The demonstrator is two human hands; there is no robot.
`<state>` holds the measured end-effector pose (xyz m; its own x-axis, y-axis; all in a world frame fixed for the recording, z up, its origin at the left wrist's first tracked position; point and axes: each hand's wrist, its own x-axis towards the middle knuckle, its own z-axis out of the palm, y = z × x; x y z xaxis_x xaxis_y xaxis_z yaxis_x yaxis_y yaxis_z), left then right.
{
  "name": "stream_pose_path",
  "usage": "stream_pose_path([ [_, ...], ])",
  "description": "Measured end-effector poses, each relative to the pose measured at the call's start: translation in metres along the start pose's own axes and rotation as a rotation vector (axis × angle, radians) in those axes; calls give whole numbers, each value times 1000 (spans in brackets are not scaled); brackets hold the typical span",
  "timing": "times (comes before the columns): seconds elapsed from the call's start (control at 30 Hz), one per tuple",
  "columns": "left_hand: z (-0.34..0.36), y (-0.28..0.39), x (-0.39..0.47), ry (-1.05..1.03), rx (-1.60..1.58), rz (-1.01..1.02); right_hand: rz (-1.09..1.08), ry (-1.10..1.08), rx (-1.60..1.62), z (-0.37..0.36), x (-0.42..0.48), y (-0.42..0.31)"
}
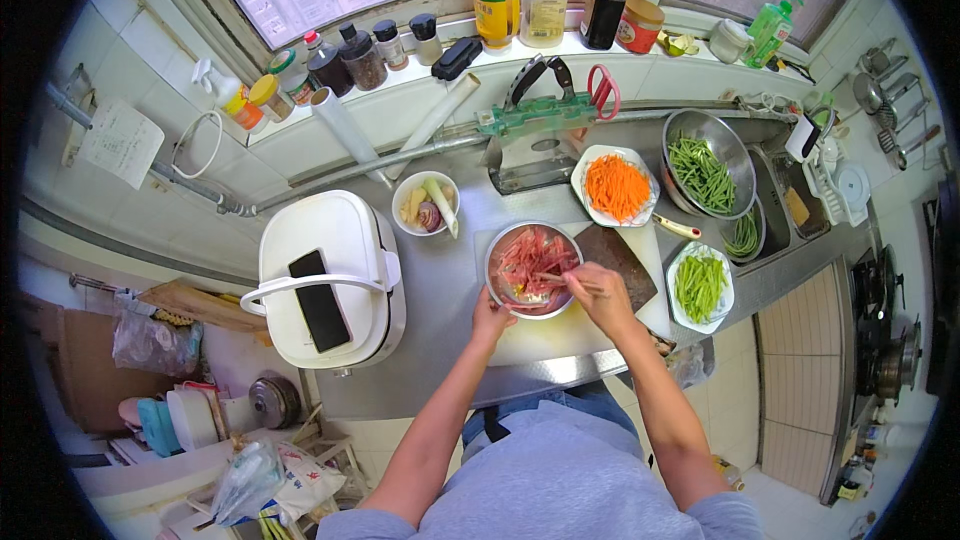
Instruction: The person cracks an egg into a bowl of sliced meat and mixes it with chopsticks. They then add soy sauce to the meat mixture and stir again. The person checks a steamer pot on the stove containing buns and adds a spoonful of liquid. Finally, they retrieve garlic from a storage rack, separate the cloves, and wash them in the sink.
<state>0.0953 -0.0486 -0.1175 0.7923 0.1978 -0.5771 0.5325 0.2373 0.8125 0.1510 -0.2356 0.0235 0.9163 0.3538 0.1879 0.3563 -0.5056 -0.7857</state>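
A stainless steel bowl stands on the white cutting board. Strips of raw meat fill much of it, with a small yellow patch among them. My left hand grips the bowl's lower left rim. In my right hand is a pair of chopsticks, their tips among the meat strips. Behind that hand, a dark cleaver blade lies flat on the board, partly covered by the bowl and the hand.
A plate of shredded carrot, a plate of sliced green vegetable and a colander of green beans stand to the right. Leftward are a bowl with scallion and onion and a white rice cooker bearing a phone. Behind is a knife rack.
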Motion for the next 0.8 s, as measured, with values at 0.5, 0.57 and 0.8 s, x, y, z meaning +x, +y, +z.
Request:
stream_pose_path([
  [0.5, 1, 1, -1, 11, -19, -10, -87, -177, -66, -18, -9, -1],
  [0.57, 3, 2, -1, 5, -14, -20, -101, -118, -40, -9, -6, 6],
  [0.8, 0, -4, 3, 14, 10, -15, -98, -19, 34, 2, 29, 3],
])
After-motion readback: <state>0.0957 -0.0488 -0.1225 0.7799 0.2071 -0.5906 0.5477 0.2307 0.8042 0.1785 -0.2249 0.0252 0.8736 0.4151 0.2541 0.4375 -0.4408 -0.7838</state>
